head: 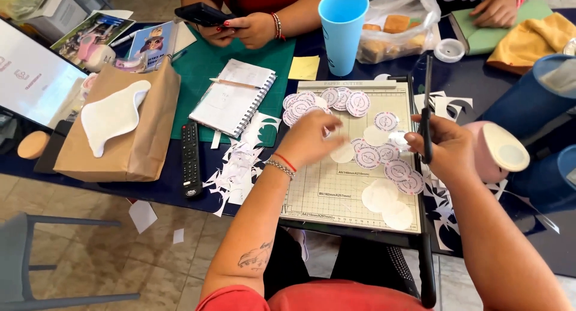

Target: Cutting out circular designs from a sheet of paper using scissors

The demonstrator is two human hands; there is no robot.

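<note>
Many round white paper stickers [367, 158] crowd the cutter board's [336, 197] centre; left hand [315, 137] pinches one, right hand [444, 146] grips the black blade handle [426, 116]. Risk: fingers nicked, stickers scattered.

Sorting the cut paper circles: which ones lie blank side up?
The plain white paper circles nearest the wearer on the gridded paper cutter board; the others show pink printing.

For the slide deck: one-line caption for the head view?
Left hand picks round paper stickers off a paper cutter; right hand grips its blade arm.
</note>
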